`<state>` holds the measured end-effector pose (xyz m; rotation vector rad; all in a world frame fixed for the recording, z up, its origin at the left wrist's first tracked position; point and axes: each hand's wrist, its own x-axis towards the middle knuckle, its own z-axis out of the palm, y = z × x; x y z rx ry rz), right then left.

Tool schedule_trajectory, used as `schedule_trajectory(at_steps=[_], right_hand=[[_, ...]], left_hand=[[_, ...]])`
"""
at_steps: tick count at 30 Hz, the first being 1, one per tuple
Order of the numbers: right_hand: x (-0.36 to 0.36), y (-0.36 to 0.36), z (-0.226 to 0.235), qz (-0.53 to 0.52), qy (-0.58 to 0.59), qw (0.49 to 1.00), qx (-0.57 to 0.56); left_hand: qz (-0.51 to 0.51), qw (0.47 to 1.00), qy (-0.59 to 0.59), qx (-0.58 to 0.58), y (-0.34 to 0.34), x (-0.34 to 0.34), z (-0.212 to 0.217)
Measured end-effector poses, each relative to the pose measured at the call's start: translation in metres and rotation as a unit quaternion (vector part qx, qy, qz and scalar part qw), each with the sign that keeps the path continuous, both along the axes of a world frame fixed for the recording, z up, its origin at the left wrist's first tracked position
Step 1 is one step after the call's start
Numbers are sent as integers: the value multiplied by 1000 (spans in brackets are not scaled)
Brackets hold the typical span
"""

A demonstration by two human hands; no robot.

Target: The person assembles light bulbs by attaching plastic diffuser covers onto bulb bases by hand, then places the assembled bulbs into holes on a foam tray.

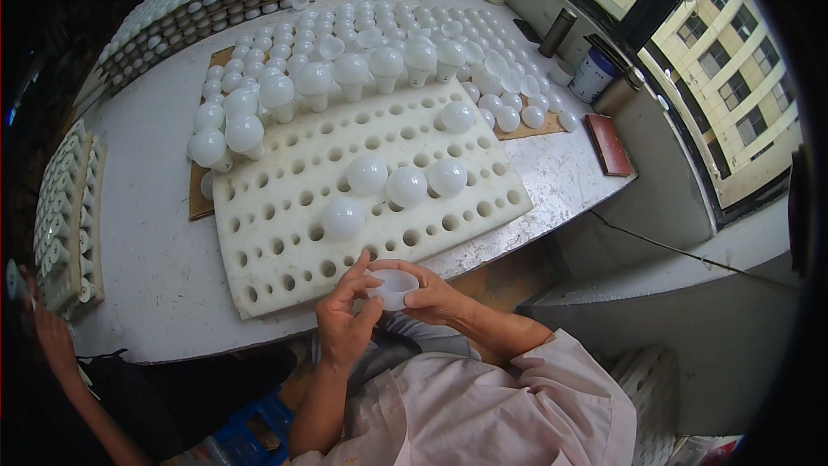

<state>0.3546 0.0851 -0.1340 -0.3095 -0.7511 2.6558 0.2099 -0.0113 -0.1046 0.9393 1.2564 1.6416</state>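
While both hands grip one white bulb cover (393,287) — left hand (345,321) & right hand (429,295) pinching it shut at foam tray (259,280) near edge: assembly step; next prob. needs seating in a free hole.

White table (155,259) carries a perforated foam tray (285,246).

Matt white plastic bulb cover (395,286)

Perforated tray (285,246): one. Loose bulb domes (407,186) on tray: five.
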Motion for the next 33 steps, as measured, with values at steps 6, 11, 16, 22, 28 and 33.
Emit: schedule_trajectory(at_steps=[6,11,16,22,28,33], right_hand=[[3,-2,-3,14,-23,999,23],[8,-3,-5,18,-68,996,62],[8,-4,-11,21,-102,987,119],[12,-3,-8,52,-152,973,163],[11,-3,-7,90,-157,970,165],[11,-4,-8,96,-178,962,185]], left_hand=[[-24,999,-25,-40,-6,-6,1],[-49,988,116,-88,-8,-11,23],[-66,973,212,-58,-10,-15,27],[-113,966,231,-29,-13,-22,17],[-136,979,140,-52,-15,-21,12],[-133,977,152,-71,-16,-20,8]])
